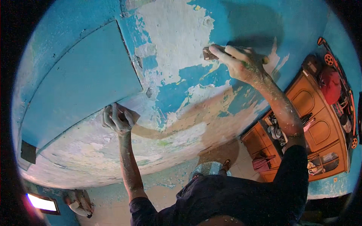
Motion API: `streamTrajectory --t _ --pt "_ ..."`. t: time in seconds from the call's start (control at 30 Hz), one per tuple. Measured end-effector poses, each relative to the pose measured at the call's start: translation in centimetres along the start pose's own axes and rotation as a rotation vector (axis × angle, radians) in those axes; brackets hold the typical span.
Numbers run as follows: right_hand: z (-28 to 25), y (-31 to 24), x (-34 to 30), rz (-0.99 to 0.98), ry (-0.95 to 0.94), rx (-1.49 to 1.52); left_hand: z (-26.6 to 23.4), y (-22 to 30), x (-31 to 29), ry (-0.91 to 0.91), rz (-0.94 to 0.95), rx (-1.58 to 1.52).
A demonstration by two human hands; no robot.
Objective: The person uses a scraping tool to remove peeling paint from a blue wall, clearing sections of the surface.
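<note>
My right hand (241,62) is closed round a flat, dark brown, scraper-like tool (210,54). One edge of it shows past my fingertips, and a pale rounded end sticks out on the other side. It is up against the wall (173,37), where blue paint has come off in large pale patches. Lower and to the left, my left hand (118,118) has bent fingers round a flat brown piece (130,114), whose kind I cannot make out. That hand rests at the lower edge of a smooth blue panel (83,71). Pale dust coats both hands and forearms.
Below me, my feet are on a round whitish-blue stand (207,168). A wooden cabinet (316,109) holding clothes and small things stands at the right, with a red bag (329,86) and an orange-wheeled object (329,59) on it. Another person (78,205) is at the lower left, near a bright window (42,203).
</note>
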State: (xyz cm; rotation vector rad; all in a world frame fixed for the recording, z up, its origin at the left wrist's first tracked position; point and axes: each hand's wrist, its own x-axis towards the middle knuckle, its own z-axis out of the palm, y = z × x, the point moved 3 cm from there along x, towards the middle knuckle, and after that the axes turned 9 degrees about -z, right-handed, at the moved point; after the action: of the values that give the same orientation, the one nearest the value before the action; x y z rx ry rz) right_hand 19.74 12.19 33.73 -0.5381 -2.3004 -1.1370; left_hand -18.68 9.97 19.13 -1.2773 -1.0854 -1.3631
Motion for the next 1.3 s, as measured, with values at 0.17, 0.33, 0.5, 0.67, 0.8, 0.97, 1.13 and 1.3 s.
streamTrajectory --t 0.17,0.33,0.5,0.67,0.8,0.97,1.13,1.3 --pt "0.7 -1.5 -2.5 0.283 0.054 0.182 0.5 0.7 -0.1 0.025 -0.032 -0.082" --pt "3.9 -12.0 -6.5 0.602 0.150 0.625 -1.3 4.7 -3.1 -0.168 -0.196 -0.282" --pt "7.8 -22.4 -14.8 1.000 0.127 0.745 -0.2 16.1 -3.9 -0.455 -0.014 -0.541" --pt "11.9 -31.3 -29.5 1.059 -0.228 0.744 4.7 19.6 3.9 -0.499 -0.117 -0.415" --pt "8.4 -33.1 -36.3 1.202 -0.335 0.739 6.6 22.4 5.1 -0.561 0.132 -0.249" --pt "6.3 -32.9 -37.1 1.678 -0.614 1.114 5.9 26.3 -3.3 -0.894 0.190 -0.787" --pt "4.3 -28.1 -26.1 1.543 -0.088 1.204 2.1 26.9 -14.4 -1.339 -0.643 -0.752" --pt "4.8 -26.6 -18.8 1.316 -0.070 1.094 -0.3 24.4 -18.7 -1.520 -1.427 -1.026"
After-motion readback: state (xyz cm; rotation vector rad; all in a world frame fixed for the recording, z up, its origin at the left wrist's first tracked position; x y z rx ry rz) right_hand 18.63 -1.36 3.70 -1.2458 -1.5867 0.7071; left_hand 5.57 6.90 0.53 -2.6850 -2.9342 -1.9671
